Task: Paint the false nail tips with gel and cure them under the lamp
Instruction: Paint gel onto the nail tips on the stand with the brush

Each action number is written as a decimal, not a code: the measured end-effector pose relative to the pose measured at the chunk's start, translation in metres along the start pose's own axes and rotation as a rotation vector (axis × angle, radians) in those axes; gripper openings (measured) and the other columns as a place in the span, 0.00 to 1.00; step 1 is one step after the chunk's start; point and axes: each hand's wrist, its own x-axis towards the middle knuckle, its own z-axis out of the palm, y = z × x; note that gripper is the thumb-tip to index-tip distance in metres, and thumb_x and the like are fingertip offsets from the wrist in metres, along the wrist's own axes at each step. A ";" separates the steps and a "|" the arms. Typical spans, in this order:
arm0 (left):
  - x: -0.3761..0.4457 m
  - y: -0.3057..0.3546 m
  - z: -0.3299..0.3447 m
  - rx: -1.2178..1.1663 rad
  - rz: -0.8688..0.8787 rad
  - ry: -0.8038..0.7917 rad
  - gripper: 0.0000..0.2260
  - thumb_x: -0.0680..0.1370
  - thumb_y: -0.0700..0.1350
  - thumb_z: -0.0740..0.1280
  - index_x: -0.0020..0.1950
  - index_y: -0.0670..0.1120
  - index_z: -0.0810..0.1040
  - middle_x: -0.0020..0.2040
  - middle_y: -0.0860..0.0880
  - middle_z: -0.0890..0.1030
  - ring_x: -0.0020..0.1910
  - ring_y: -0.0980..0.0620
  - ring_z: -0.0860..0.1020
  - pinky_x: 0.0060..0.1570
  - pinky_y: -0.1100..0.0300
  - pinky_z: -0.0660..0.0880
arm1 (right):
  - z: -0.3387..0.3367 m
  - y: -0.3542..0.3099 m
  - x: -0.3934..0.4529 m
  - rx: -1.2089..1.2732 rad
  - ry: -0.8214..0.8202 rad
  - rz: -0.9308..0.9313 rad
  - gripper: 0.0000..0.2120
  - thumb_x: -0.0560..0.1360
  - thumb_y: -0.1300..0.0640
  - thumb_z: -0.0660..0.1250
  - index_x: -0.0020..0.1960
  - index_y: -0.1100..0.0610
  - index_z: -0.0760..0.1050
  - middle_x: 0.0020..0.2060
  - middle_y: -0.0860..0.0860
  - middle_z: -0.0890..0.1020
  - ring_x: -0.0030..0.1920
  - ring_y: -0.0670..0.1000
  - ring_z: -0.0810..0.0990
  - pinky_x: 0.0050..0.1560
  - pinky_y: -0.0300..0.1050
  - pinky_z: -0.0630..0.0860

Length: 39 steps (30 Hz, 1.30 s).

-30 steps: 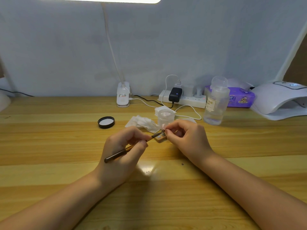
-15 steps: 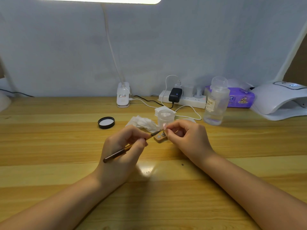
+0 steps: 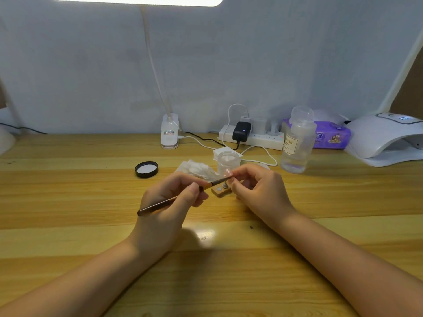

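My left hand (image 3: 169, 202) grips a thin brown gel brush (image 3: 158, 205) like a pen, its bristle end pointing right. The bristles touch a clear false nail tip (image 3: 228, 173) that my right hand (image 3: 256, 191) pinches between thumb and forefinger. Just below the tip, a small wooden nail stand (image 3: 220, 191) lies on the table. An open clear gel jar (image 3: 228, 161) stands right behind the hands. The white curing lamp (image 3: 386, 138) sits at the far right, apart from both hands.
A black jar lid (image 3: 146, 169) lies left of a crumpled white wipe (image 3: 196, 169). A clear liquid bottle (image 3: 297, 143), a purple tissue pack (image 3: 332, 135), a power strip (image 3: 251, 136) with cables and a desk lamp base (image 3: 169, 131) line the back of the wooden table (image 3: 68, 202).
The brush end and the nail tip have risen slightly off the wooden stand; both hands otherwise hold their places.
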 end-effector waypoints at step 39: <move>-0.001 -0.001 -0.001 0.145 0.053 0.008 0.08 0.74 0.46 0.68 0.49 0.44 0.82 0.43 0.44 0.83 0.43 0.50 0.82 0.44 0.57 0.78 | 0.001 0.000 0.000 -0.003 0.011 -0.023 0.04 0.72 0.62 0.72 0.46 0.56 0.84 0.34 0.48 0.81 0.31 0.42 0.74 0.34 0.34 0.72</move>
